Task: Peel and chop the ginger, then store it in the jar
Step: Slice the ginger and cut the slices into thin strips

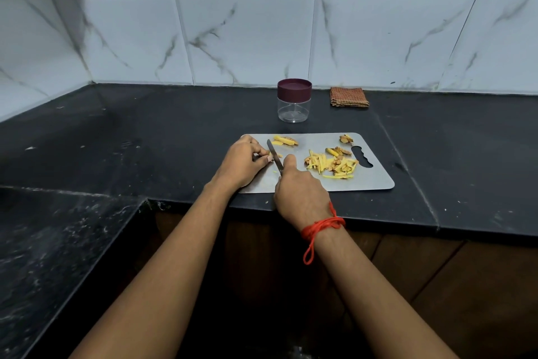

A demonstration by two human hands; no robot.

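centrally, left hand (241,163) pinching ginger piece (279,155), right hand (300,195) gripping knife (274,156) just beside

yellow ginger strips (332,165) heaped on steel board (375,178), maroon-lidded empty jar (294,101) behind

My left hand (241,163), pinching a ginger piece (279,155), and my right hand (300,195), gripping the knife (275,159), occupy the cutting board's (375,181) near-left part. Chopped ginger (332,165) blocks its middle right. Behind stand the jar (294,105) and a folded cloth (349,97), with a gap between. Open worktop (145,137) flanks the board. The tiled wall (247,38) closes the rear.
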